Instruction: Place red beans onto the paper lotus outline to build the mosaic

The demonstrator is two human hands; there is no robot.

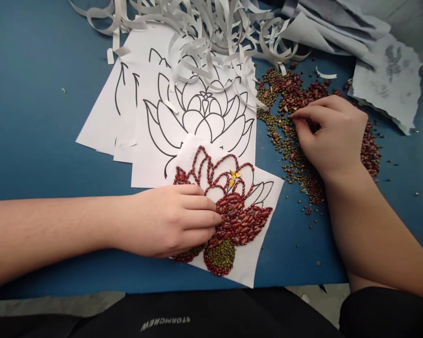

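A white sheet near the table's front edge bears a flower outline set with red beans, a round patch of green beans and a few yellow kernels. My left hand lies flat over the sheet's left part, palm down, fingers extended onto the red beans. At the right, my right hand hovers at a loose pile of mixed red and green beans. Its thumb and forefinger are pinched together; whatever lies between the tips is too small to make out.
Several printed flower drawings lie fanned out beyond the bean-covered sheet. Curled white paper strips cover their far edge. Crumpled grey-white paper sits at the back right of the blue table.
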